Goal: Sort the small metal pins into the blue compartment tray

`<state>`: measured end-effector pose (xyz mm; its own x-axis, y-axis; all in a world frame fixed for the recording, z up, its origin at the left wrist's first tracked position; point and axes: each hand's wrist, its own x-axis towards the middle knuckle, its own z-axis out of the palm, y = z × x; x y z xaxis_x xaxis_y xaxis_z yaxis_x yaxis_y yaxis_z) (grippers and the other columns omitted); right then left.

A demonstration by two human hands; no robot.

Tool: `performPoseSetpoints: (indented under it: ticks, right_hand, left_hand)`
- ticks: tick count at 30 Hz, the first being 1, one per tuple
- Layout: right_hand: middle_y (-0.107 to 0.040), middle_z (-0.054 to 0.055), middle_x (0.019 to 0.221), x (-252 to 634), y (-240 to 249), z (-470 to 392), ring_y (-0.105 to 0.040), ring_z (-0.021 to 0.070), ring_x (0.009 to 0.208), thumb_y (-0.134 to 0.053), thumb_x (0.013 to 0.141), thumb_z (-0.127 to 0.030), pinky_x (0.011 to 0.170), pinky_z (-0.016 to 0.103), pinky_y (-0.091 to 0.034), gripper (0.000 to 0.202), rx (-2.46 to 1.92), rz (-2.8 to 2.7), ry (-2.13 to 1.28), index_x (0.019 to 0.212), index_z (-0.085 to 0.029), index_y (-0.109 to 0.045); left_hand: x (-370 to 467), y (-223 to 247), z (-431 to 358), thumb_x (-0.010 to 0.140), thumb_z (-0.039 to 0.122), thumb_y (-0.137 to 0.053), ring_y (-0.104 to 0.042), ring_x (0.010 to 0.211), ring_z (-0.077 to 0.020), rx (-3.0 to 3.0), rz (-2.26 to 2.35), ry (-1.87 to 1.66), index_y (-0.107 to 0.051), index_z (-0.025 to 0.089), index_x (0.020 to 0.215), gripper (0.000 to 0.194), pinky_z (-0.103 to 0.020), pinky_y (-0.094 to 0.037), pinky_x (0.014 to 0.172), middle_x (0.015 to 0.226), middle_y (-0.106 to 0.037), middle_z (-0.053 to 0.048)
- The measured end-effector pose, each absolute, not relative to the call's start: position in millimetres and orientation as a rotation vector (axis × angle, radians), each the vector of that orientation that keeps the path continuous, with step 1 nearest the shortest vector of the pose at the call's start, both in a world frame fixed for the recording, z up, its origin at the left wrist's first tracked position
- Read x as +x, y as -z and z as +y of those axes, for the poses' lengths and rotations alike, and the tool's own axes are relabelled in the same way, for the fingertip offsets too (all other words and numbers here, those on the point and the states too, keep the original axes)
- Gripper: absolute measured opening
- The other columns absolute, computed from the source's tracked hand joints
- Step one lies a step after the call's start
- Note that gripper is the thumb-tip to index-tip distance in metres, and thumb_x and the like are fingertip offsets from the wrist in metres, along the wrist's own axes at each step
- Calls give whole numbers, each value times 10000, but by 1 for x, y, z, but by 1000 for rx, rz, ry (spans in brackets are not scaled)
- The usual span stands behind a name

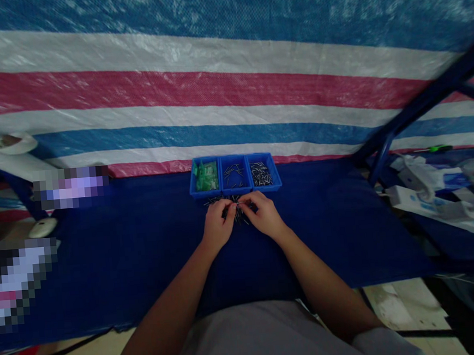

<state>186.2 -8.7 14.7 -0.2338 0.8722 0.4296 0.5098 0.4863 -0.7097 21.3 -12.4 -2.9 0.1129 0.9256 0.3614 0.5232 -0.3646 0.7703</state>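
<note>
My left hand (218,222) and my right hand (266,214) meet over a pile of thin dark metal pins (240,217) on the blue table cover. Both are closed in a pinch, fingertips almost touching. Between them is a slim, pale metal pin (238,203), too small to make out its exact kind. Just beyond my hands stand three joined blue bins. Green plastic packets fill the left bin (191,192); a few thin pins lie scattered in the middle bin (237,190). Many short shiny metal pieces are heaped in the right bin (279,182).
A striped plastic sheet (230,90) hangs behind the blue table (144,250). Blue metal frame bars (383,152) rise at the right, with white boxes and wrappings (436,205) beyond. A white computer mouse (43,228) lies at the left, near blurred-out screens.
</note>
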Motion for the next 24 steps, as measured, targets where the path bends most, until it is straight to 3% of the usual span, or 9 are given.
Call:
performPoseSetpoints:
  ticks: [5, 13, 18, 24]
  right_hand:
    - [-665, 54, 875, 186, -17, -9, -600, 192, 838, -548, 918, -216, 772, 337, -496, 94, -1147, -1918, -546, 938, -210, -640]
    - [-660, 50, 862, 185, -15, -10, -609, 185, 827, -577, 903, -223, 762, 327, -509, 113, -1105, -1889, -562, 994, -211, -643]
    - [-670, 48, 879, 185, -16, -10, -608, 185, 858, -577, 903, -208, 788, 328, -504, 77, -1083, -1892, -557, 934, -212, -648]
    - [-660, 55, 876, 185, -18, -10, -604, 190, 861, -539, 929, -233, 795, 336, -486, 93, -1104, -1911, -554, 912, -208, -627]
  left_hand:
    - [22, 6, -13, 902, 335, -527, -624, 853, -177, 1870, 1371, -1251, -621, 205, 965, 172, -312, -470, 803, 928, -687, -44]
    - [21, 5, -13, 922, 333, -490, -606, 791, -177, 1911, 1421, -1208, -631, 194, 887, 201, -312, -460, 765, 838, -680, -39]
    - [21, 5, -12, 929, 349, -478, -599, 787, -178, 1915, 1437, -1193, -636, 195, 856, 232, -313, -453, 762, 819, -674, -37]
    - [21, 8, -12, 908, 340, -520, -622, 844, -178, 1848, 1337, -1252, -634, 205, 948, 181, -315, -471, 797, 921, -688, -46]
